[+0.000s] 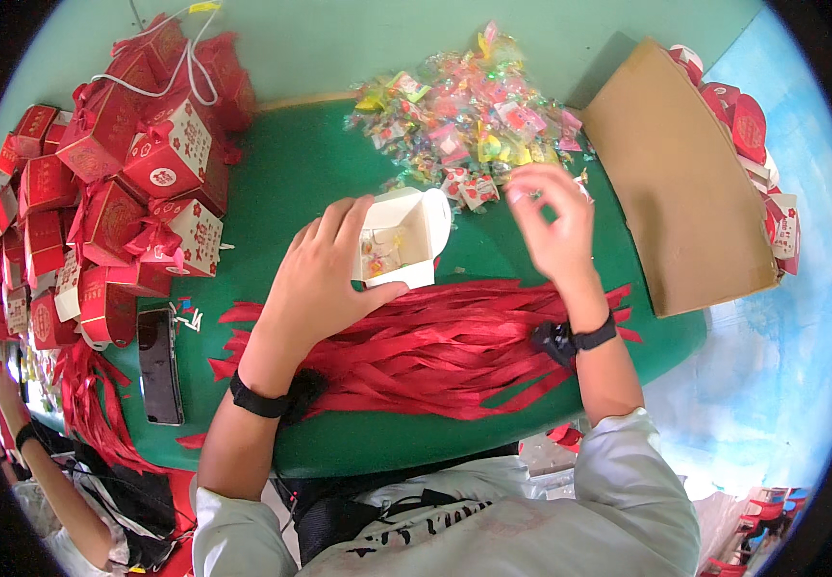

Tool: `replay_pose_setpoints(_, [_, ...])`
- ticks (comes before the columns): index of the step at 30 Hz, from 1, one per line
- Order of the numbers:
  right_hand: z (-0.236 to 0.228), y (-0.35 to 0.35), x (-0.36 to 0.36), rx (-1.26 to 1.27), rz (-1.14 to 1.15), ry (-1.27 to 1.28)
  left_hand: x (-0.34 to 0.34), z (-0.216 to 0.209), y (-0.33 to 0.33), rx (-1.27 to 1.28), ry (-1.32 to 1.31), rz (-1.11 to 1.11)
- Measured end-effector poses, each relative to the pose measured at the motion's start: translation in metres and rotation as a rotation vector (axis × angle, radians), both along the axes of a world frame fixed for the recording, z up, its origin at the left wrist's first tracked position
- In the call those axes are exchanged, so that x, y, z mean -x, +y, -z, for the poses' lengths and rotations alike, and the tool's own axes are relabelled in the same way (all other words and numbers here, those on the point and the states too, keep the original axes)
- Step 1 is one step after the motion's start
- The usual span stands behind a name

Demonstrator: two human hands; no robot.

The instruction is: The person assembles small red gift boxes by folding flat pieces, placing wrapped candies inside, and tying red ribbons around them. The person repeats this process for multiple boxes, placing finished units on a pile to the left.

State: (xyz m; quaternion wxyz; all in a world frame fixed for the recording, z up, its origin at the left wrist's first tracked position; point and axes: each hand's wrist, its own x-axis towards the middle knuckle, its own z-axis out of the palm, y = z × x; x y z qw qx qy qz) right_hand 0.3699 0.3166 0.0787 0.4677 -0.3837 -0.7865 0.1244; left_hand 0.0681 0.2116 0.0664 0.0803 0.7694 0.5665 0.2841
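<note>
Left hand (pixel 318 262) grips an unclosed white box (pixel 419 237) above the counter (pixel 281 159), sweets (pixel 376 256) inside; whether the curled right hand (pixel 564 226) holds anything, I cannot tell. Piled red boxes (pixel 106 213) look finished, this one not.

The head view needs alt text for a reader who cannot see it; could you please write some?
The person's left hand holds an open white box with some sweets inside, while the right hand is beside a heap of wrapped sweets on a green table. Red ribbons lie nearer the person, and red boxes are piled at the left.
</note>
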Motion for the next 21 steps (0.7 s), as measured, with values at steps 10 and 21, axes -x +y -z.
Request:
replay_pose_setpoints(10, [0.041, 0.038, -0.056, 0.341, 0.251, -0.573, -0.002, -0.005, 0.0, 0.056, 0.015, -0.017])
replay_pose_setpoints(21, [0.03, -0.013, 0.001, -0.298, 0.02, 0.336, -0.004, -0.004, 0.0, 0.016, -0.005, 0.011])
